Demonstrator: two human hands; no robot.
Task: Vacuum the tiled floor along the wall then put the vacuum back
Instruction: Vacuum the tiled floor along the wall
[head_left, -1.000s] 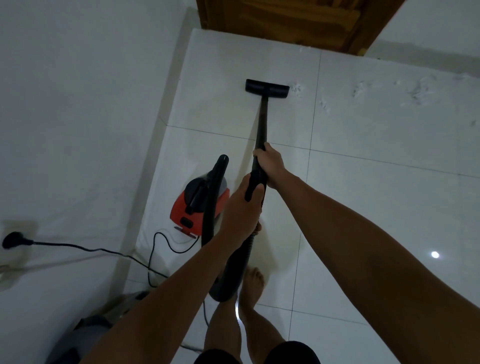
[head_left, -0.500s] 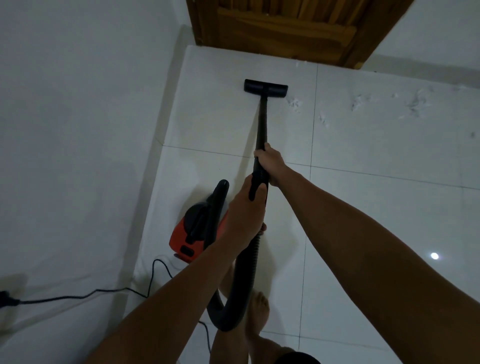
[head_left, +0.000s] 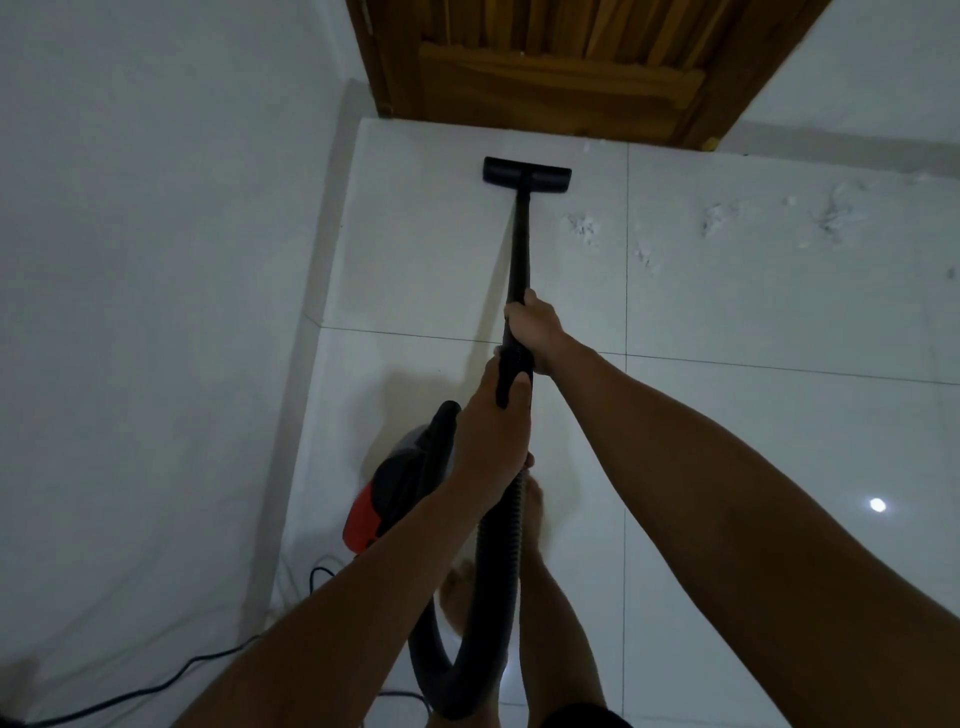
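Both your hands are wrapped around the stiff black plastic vacuum wand (head_left: 519, 249): the right hand (head_left: 535, 332) further down the tube, the left hand (head_left: 491, 431) at the grip where the ribbed grey flexible hose (head_left: 498, 561) begins. The flat black floor nozzle (head_left: 527, 176) sits on the white tiled floor (head_left: 727, 415) near the wooden door (head_left: 545, 78). The wand likely steers light and rigid; the red-and-grey canister vacuum (head_left: 387, 499) beside the wall looks heavier, and its hose will tug.
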